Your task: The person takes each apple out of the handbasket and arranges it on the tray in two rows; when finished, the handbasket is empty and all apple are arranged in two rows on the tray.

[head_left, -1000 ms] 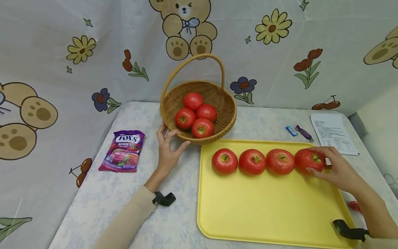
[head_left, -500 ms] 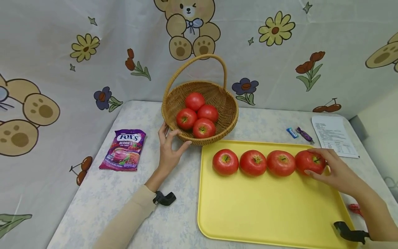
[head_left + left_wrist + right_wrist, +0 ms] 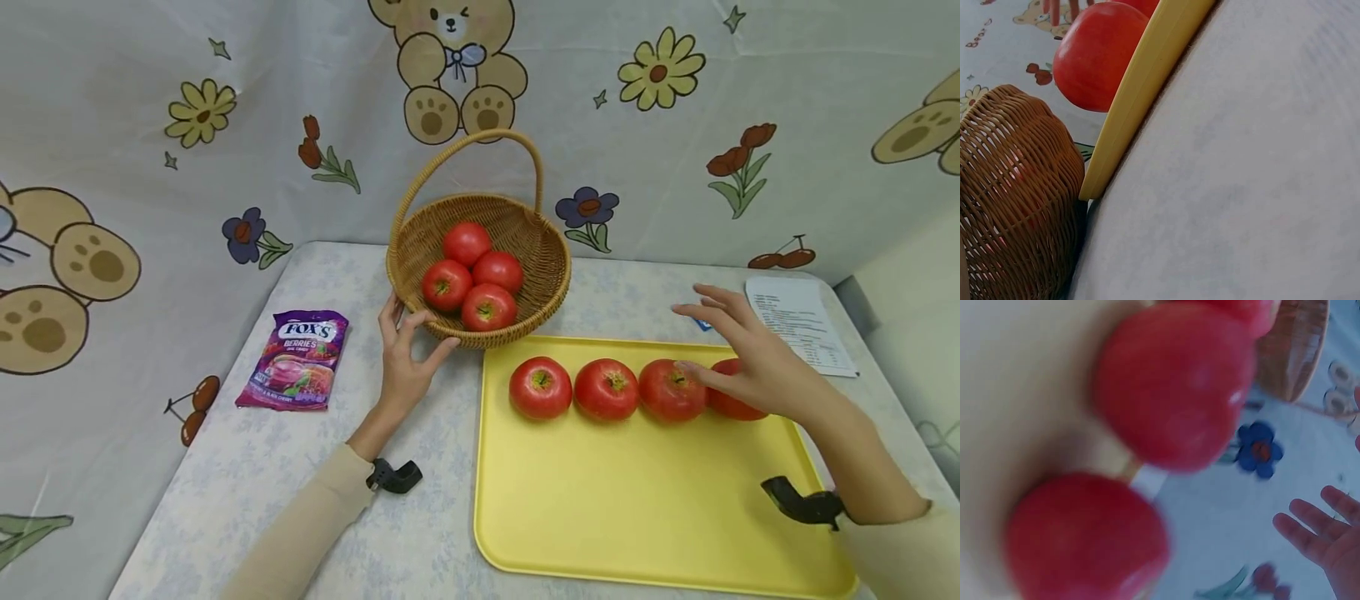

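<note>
Wicker bskt [image 3: 536,254]: 4 red apples [image 3: 489,308] inside. Yellow tray [image 3: 637,500]: 4 more apples [image 3: 541,388] in row. L hand [image 3: 405,358]: loosely spread, touching bskt rim. R hand [image 3: 750,358]: empty, fingers apart, above row's R end. By my eye: abt half done, half left.

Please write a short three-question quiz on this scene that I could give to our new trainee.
1. Count: how many red apples sit on the yellow tray?
2. True or false: the right grip is clasping the purple candy bag.
3. Fill in the blank: the left grip is at the lower edge of the ____.

Key:
1. Four, the rightmost partly hidden in the head view.
2. False: it is spread and holds nothing.
3. Wicker basket.
</note>
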Action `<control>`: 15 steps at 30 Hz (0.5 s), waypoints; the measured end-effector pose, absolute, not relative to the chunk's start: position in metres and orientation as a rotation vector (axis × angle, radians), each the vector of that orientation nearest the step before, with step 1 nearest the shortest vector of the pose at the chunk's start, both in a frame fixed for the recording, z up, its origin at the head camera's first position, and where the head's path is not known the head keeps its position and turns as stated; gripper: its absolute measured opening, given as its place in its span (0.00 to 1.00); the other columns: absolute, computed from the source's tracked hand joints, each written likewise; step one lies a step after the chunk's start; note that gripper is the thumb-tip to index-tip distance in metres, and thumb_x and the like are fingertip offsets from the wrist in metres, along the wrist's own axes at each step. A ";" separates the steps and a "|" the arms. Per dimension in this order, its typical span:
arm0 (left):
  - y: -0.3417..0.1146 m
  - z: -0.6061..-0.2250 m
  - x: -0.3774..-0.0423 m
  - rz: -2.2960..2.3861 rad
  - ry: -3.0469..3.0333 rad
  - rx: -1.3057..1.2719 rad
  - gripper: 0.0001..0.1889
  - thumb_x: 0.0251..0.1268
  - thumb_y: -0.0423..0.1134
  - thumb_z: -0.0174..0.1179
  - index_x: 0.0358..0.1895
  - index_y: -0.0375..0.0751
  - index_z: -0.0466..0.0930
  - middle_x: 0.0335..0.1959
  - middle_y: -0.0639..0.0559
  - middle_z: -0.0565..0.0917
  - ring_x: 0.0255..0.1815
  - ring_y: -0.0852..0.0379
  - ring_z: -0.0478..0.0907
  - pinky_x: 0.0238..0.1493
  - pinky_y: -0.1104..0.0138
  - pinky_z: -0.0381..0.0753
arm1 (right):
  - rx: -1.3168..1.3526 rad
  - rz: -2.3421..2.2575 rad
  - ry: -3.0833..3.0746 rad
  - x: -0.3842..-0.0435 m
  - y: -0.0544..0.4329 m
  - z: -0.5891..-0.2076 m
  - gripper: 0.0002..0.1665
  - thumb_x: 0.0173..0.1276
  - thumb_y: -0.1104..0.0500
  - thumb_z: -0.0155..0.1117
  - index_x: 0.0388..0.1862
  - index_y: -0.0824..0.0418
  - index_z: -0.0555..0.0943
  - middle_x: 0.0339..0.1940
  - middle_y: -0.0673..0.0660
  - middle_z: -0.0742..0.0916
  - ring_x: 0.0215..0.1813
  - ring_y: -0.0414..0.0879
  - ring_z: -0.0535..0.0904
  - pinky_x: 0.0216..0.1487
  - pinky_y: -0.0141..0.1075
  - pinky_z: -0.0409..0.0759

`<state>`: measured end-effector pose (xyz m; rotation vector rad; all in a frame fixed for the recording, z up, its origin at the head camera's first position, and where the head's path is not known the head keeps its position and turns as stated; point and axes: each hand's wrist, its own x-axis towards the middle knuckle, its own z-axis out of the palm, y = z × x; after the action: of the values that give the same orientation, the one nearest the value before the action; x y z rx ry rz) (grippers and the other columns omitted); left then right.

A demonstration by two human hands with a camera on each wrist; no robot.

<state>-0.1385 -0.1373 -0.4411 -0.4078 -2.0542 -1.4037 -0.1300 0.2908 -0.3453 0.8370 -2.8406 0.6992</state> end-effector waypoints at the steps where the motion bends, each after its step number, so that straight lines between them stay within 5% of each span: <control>1: -0.138 -0.443 -0.140 -1.401 -2.052 -0.413 0.22 0.49 0.24 0.72 0.47 0.33 0.73 0.68 0.20 0.53 0.75 0.27 0.48 0.68 0.34 0.55 | 0.878 0.700 -2.827 -0.134 0.280 -0.341 0.48 0.50 0.64 0.80 0.70 0.53 0.69 0.75 0.63 0.62 0.69 0.66 0.64 0.50 0.69 0.74; 8: -0.148 -0.470 -0.155 -1.376 -2.067 -0.400 0.24 0.47 0.27 0.75 0.48 0.39 0.75 0.72 0.27 0.52 0.77 0.35 0.46 0.69 0.35 0.56 | 1.163 0.684 -2.755 -0.171 0.211 -0.320 0.38 0.60 0.61 0.74 0.68 0.48 0.71 0.76 0.59 0.62 0.72 0.61 0.64 0.55 0.61 0.78; 15: -0.150 -0.475 -0.155 -1.380 -2.073 -0.415 0.21 0.54 0.42 0.74 0.49 0.45 0.76 0.72 0.33 0.55 0.79 0.45 0.45 0.71 0.39 0.56 | 1.489 0.659 -2.579 -0.209 0.152 -0.310 0.31 0.62 0.58 0.73 0.64 0.50 0.75 0.73 0.61 0.67 0.70 0.58 0.67 0.59 0.54 0.78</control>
<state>-0.1548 -0.1501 -0.4748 -0.4151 -2.0732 -1.3803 -0.2093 0.1522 -0.3101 1.4887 -2.5789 0.6590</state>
